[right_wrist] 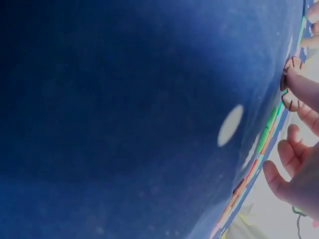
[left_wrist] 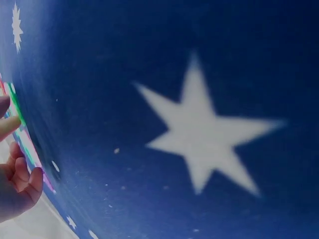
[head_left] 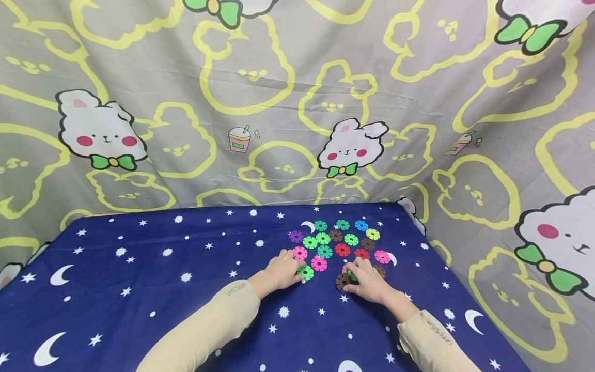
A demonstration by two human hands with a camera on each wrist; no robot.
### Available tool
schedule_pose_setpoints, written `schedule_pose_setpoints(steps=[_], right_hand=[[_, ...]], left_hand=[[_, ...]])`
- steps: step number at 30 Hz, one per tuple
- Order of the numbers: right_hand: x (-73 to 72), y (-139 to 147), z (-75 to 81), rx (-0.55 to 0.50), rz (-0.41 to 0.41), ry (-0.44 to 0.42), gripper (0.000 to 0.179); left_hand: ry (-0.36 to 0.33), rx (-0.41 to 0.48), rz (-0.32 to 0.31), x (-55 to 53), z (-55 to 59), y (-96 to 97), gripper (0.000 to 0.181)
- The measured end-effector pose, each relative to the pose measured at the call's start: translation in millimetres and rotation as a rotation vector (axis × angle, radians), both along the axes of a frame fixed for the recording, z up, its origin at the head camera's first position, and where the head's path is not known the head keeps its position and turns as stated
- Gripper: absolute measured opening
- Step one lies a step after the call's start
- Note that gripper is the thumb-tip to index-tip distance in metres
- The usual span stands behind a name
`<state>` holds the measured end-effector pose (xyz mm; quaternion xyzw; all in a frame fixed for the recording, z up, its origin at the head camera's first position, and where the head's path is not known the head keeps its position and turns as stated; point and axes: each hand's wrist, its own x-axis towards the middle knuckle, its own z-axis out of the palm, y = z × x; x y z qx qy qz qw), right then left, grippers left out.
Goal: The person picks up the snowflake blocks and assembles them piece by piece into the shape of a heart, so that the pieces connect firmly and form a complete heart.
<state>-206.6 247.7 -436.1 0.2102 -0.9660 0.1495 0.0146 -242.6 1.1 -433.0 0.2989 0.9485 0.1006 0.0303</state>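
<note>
Many flat, notched plastic discs lie on a blue tablecloth (head_left: 186,310). My left hand (head_left: 281,271) has its thumb and index finger at the left edge of a green disc (head_left: 307,273), pinching it near the cloth. To its right, my right hand (head_left: 367,279) pinches a brown disc (head_left: 342,282) between thumb and fingers. A green disc (head_left: 351,276) shows partly behind those fingers. The brown disc (right_wrist: 294,64) appears edge-on at the thumb in the right wrist view. Another brown disc (head_left: 380,270) is partly hidden behind the right hand.
Beyond the hands lie pink (head_left: 319,263), red (head_left: 342,250), purple (head_left: 296,236), blue (head_left: 361,226) and yellow-green (head_left: 373,234) discs, among several green and brown ones. A patterned grey curtain (head_left: 279,124) stands behind the table's far edge and along its right side.
</note>
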Motion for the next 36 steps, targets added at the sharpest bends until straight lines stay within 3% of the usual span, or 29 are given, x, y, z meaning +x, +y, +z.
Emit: schedule_pose_setpoints(steps=[9, 18, 21, 24, 30, 33, 36], right_hand=[[1.4, 4.9, 0.6, -0.087, 0.042, -0.015, 0.016], [4.8, 3.3, 1.3, -0.226, 0.093, -0.05, 0.012], [5.6, 4.7, 2.2, -0.318, 0.101, -0.082, 0.009], [6.4, 4.9, 2.1, -0.388, 0.111, -0.119, 0.007], [10.7, -1.3, 5.5, -0.484, 0.129, -0.157, 0.009], [15.3, -7.9, 10.7, -0.519, 0.139, -0.078, 0.015], [23.5, -18.4, 21.9, -0.543, 0.169, 0.054, 0.02]], left_hand=[[-0.073, 0.039, 0.022, 1.0, 0.4, -0.4, 0.033], [-0.051, 0.046, -0.016, 2.3, 4.9, 3.7, 0.027], [-0.027, 0.087, -0.058, 3.4, 5.1, 4.9, 0.024], [-0.046, 0.128, -0.115, 4.8, 5.8, 4.2, 0.018], [-0.205, 0.358, -0.169, 6.3, 10.9, 0.4, 0.009], [-0.293, 0.53, -0.156, 7.8, 16.9, -0.5, 0.008], [-0.414, 0.676, -0.103, 11.6, 25.9, -0.2, 0.009]])
